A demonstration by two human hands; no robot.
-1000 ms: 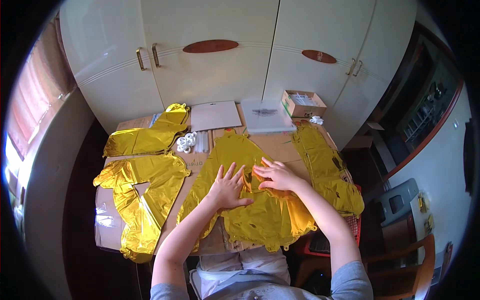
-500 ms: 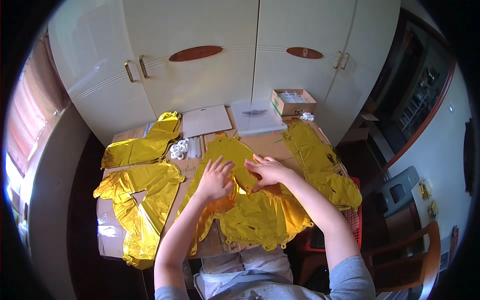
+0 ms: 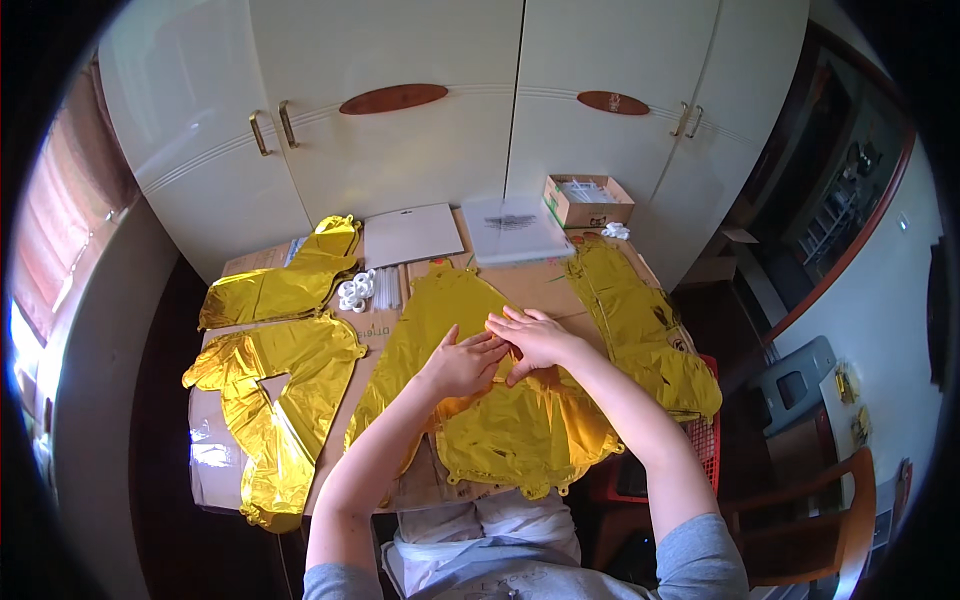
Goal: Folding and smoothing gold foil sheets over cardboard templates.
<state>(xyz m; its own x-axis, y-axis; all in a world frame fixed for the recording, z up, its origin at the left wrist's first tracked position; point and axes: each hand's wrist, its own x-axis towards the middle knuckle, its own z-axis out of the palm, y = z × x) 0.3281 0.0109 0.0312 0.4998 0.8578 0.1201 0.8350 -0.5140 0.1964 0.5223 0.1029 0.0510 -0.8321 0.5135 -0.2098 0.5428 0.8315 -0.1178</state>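
**Flattening the centre foil balloon**

The centre foil balloon (image 3: 500, 420) lies flat on the cardboard-covered table (image 3: 215, 470), reaching from mid-table to the near edge and overhanging it slightly. Both hands rest on its upper-middle area.

1. Step in hand: judged to be pressing or smoothing the foil.
2. Left hand (image 3: 462, 365): palm down, fingers spread and nearly straight, lying on the foil; nothing is clasped.
3. Right hand (image 3: 535, 340): just beside the left, fingers loosely extended, tips on the foil. Whether they pinch a fold or valve cannot be told at this size.
4. Next move calls for even, light pressure toward the edges; the foil creases easily.

Other foil balloons lie along the left edge (image 3: 275, 400), the far-left corner (image 3: 285, 285) and the right edge (image 3: 640, 320).
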